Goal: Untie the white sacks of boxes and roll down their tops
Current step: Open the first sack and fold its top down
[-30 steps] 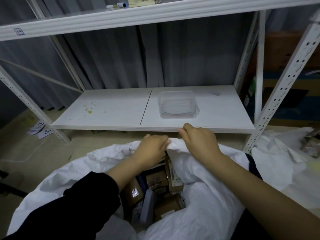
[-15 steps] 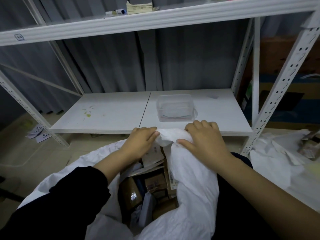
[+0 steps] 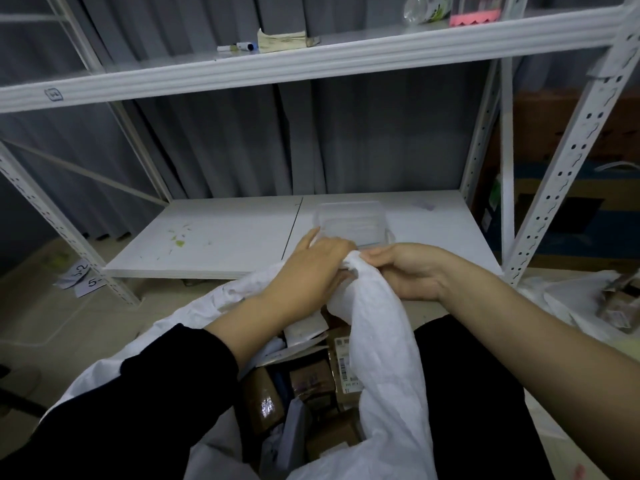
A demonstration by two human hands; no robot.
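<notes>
White sack [image 3: 377, 344] stands on the floor directly below the camera, in front of the low shelf [image 3: 221, 237] of a white metal rack [image 3: 568, 161]; mouth already open, no tie visible anywhere on it; cardboard boxes [image 3: 311, 379] with labels show inside.

Change over the last second: both hands have lifted the far edge of the mouth up and away from the body; a second ago they pinched it low, close to the boxes; now the cloth is drawn into a tall bunched ridge running from the hands down toward the camera; the view has also tilted up, so the upper shelf with a marker [image 3: 246, 46] and a pink item [image 3: 475, 18] comes into frame.

Left hand [image 3: 311, 268] is curled over the bunched top, fingers wrapped into the fabric; right hand [image 3: 408, 268] grips the same bunch from the other side, thumb and fingers pinching the cloth; the two hands almost touch at the peak, just in front of a clear plastic tub [image 3: 349, 220] on the low shelf.

Judgement: untying looks done for this sack; the gathered edge is being taken up so it can be turned outward; rolling down has not begun, no cuff visible on the rim. More white sacking [image 3: 568, 296] lies to the right on the floor; whether tied, cannot tell.
</notes>
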